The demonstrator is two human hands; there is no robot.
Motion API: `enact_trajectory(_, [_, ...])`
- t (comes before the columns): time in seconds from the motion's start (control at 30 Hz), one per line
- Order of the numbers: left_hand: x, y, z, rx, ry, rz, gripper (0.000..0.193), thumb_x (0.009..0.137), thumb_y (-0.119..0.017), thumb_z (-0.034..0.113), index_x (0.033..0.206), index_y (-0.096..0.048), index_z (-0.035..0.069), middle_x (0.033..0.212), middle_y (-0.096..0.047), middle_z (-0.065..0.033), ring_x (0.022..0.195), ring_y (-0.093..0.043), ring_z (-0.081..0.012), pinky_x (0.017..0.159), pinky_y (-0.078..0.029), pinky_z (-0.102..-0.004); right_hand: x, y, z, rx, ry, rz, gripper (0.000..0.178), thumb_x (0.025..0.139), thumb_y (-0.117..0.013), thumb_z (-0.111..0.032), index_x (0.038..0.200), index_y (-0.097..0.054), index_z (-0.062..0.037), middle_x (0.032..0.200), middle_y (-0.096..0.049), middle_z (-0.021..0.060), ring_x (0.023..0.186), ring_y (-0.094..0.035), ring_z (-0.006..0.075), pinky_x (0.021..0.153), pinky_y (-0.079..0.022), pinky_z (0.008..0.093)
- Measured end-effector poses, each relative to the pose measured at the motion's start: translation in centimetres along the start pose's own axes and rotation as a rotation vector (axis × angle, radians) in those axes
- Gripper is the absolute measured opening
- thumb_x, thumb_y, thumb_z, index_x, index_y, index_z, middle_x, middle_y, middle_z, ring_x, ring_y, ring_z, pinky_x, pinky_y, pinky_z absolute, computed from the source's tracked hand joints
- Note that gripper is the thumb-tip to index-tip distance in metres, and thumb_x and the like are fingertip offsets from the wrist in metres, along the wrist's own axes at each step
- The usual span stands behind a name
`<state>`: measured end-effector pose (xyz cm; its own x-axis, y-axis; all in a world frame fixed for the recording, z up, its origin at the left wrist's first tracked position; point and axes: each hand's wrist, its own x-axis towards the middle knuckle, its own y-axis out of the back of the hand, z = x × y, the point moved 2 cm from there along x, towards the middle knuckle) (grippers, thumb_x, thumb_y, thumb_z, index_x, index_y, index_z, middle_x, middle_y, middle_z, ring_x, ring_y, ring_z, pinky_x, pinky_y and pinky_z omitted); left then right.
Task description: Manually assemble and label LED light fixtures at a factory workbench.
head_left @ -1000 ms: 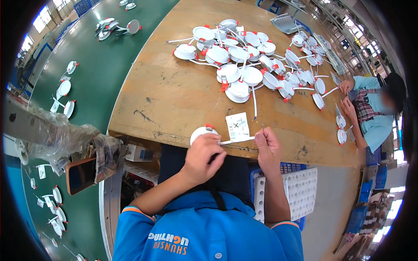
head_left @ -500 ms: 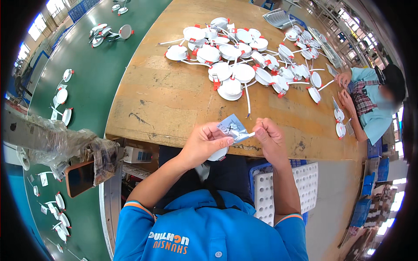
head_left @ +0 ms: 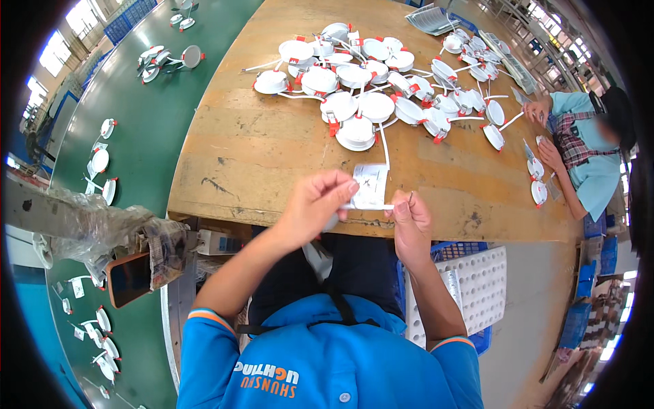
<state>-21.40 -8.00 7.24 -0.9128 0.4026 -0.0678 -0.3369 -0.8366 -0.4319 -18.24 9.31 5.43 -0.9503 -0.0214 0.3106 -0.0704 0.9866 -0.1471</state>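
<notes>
Your hands (head_left: 320, 204) (head_left: 409, 221) sit at the near edge of the table (head_left: 231, 157). From 9 to 12 o'clock of them you have bare wood, an open lane out to the left edge. At 12 to 1 o'clock the pile of lamps (head_left: 368, 88) with trailing white wires blocks the far half. At 2 to 3 o'clock a co-worker's hands (head_left: 545, 133) and a few loose lamps hold the right edge. At 4 o'clock, below the table, a white tray (head_left: 477, 279) stands just beside your right forearm.
</notes>
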Motion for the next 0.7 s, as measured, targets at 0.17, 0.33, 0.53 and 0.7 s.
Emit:
enact_trajectory(0.17, [2.0, 0.6, 3.4, 0.893, -0.482, -0.089, 0.007, 0.078, -0.060, 0.009, 0.080, -0.059, 0.002, 0.074, -0.058, -0.0048, 0.062, -0.055, -0.0101, 0.052, -0.043, -0.0237, -2.6, -2.8, 0.1, -0.066, -0.259, 0.028, 0.019, 0.088, -0.050, -0.017, 0.076, -0.052, -0.0030, 0.067, -0.047, -0.0043, 0.062, -0.038, 0.0018, 0.056, -0.032, 0.0176])
enact_trajectory(0.33, [-3.4, 1.5, 0.0, 0.941, -0.900, 0.278, 0.009, 0.077, -0.057, 0.005, 0.084, -0.058, -0.002, 0.068, -0.055, -0.0100, 0.059, -0.055, -0.0185, 0.053, -0.043, -0.0259, -5.3, -4.3, 1.2, -0.085, -0.430, 0.087, 0.019, 0.087, -0.051, -0.018, 0.080, -0.057, -0.0014, 0.059, -0.046, -0.0034, 0.052, -0.036, 0.0025, 0.049, -0.029, 0.0163])
enact_trajectory(0.53, [-5.5, 1.0, -5.6, 0.043, -0.025, 0.224, 0.018, 0.086, -0.051, 0.013, 0.085, -0.058, -0.004, 0.073, -0.058, -0.0032, 0.052, -0.052, -0.0073, 0.046, -0.040, -0.0180, -6.5, -4.4, 1.7, -0.107, -0.445, 0.046, 0.020, 0.086, -0.053, -0.019, 0.081, -0.059, -0.0004, 0.059, -0.045, -0.0049, 0.051, -0.035, 0.0014, 0.045, -0.026, 0.0165])
enact_trajectory(0.7, [-4.3, 0.7, -5.6, -0.172, 0.102, 0.203, 0.018, 0.086, -0.053, 0.017, 0.080, -0.058, 0.000, 0.063, -0.056, -0.0018, 0.047, -0.049, -0.0050, 0.041, -0.036, -0.0166, -6.4, -3.9, 1.2, -0.172, -0.457, 0.036, 0.019, 0.086, -0.054, -0.019, 0.082, -0.058, -0.0001, 0.065, -0.049, -0.0050, 0.058, -0.038, 0.0010, 0.051, -0.031, 0.0168])
